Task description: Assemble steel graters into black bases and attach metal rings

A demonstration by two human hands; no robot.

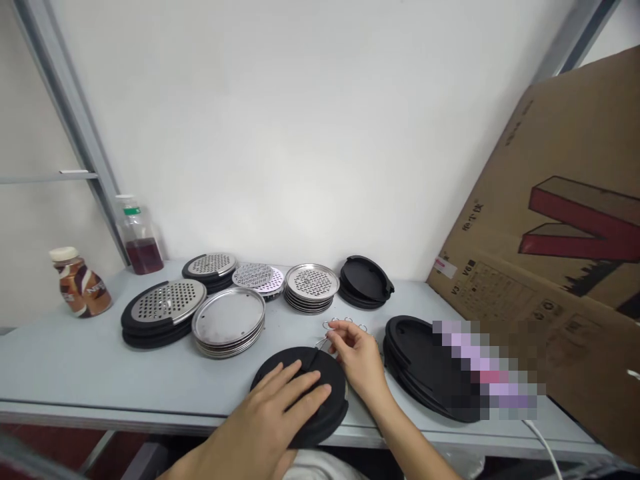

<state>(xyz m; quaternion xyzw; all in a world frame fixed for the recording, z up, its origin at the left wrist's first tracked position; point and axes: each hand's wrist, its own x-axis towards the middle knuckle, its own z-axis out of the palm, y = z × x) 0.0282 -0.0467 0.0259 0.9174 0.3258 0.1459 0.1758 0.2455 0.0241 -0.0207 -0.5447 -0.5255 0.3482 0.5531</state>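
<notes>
My left hand [273,407] lies with fingers stretched over a round black disc [327,373] at the table's front edge. Its fingers press on the top, and the underside is hidden. My right hand [357,357] pinches a thin metal wire piece [321,343] at the disc's far edge; the wire reaches onto the black surface. Just behind that hand are several small wire rings [349,321]. Black round trays [415,353] are stacked to the right. A stack of plain metal discs [227,317] stands to the left.
Perforated metal discs in black rims [167,303] stand at left, with more perforated discs [311,283] and black trays [365,280] behind. A brown bottle [80,283] and a bottle of dark red liquid [141,247] are far left. A large cardboard box [555,280] leans at right.
</notes>
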